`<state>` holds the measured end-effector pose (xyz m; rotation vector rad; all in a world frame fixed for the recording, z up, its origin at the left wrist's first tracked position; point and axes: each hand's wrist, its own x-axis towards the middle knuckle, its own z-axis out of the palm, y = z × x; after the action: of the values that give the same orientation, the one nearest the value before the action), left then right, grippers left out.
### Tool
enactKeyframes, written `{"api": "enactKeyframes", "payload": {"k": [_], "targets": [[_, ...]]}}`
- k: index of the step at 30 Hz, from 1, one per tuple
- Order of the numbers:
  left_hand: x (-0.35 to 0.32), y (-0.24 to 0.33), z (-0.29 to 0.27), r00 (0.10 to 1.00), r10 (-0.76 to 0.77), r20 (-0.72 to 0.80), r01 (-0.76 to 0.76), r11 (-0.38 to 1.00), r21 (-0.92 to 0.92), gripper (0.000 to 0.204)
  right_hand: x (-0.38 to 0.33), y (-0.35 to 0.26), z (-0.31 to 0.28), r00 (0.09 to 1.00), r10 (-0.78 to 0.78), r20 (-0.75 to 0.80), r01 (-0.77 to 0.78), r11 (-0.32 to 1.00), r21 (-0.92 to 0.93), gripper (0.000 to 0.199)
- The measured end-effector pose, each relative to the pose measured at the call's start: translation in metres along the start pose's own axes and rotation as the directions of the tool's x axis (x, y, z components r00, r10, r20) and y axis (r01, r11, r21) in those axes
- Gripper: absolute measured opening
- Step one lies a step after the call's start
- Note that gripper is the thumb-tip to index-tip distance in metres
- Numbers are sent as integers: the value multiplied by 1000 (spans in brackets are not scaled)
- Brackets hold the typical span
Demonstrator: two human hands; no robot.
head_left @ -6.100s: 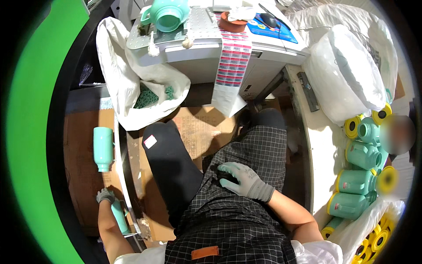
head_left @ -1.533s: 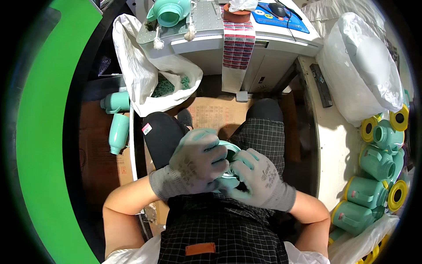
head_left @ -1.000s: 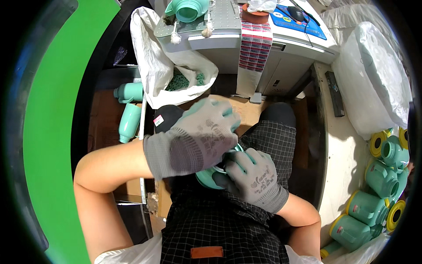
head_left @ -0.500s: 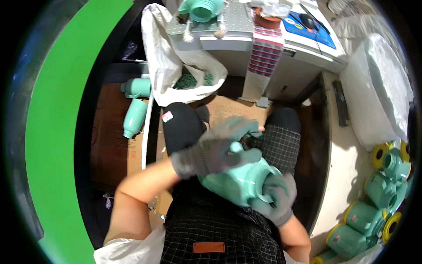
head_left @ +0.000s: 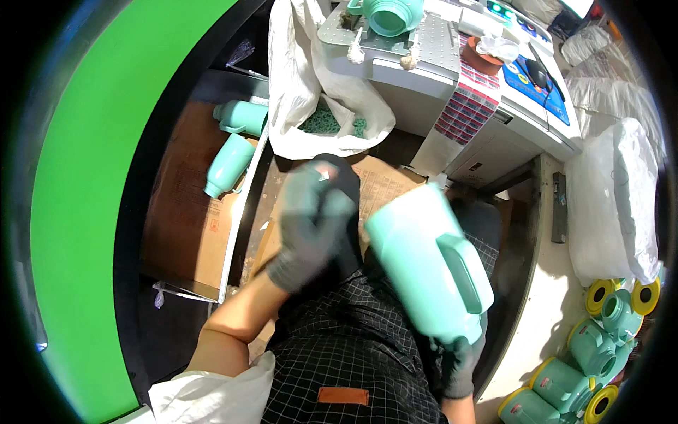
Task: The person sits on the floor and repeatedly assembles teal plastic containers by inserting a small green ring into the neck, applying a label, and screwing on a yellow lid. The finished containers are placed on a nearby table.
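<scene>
A mint-green plastic flask body with a side handle lies tilted over my lap. Its neck points down toward me, its broad end away. My gloved right hand is closed round the neck; part of the fingers is hidden behind it. To the left of the flask, apart from it, my gloved left hand is over my left knee. It is smeared by motion, but the thumb shows spread from the fingers and nothing appears in it.
Two similar flasks lie in a cardboard-lined bin at left. A white sack holds green scraps. On the machine table stand another green flask body and a label strip. Several flasks with yellow rims crowd the right bench.
The flask has swung round and been raised, its broad end now away from me and its handle in sight. My left hand has come off it toward the left. My right hand has stayed at the neck.
</scene>
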<state>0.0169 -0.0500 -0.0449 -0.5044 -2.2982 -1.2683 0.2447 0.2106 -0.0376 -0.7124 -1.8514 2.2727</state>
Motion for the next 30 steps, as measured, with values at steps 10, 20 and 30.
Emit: {"api": "enactKeyframes", "payload": {"k": [10,20,30], "targets": [[10,-99,-16,750,-656,81,659,752,-14,34,38,71,51,917,-301,261,386,832,-399,120],[-21,-27,-22,791,-519,326,570,429,-701,15,39,84,44,905,-305,296,406,828,-388,122],[-18,-85,-12,854,-505,-122,514,856,52,39,39,83,46,911,-308,274,406,788,-463,126]]}}
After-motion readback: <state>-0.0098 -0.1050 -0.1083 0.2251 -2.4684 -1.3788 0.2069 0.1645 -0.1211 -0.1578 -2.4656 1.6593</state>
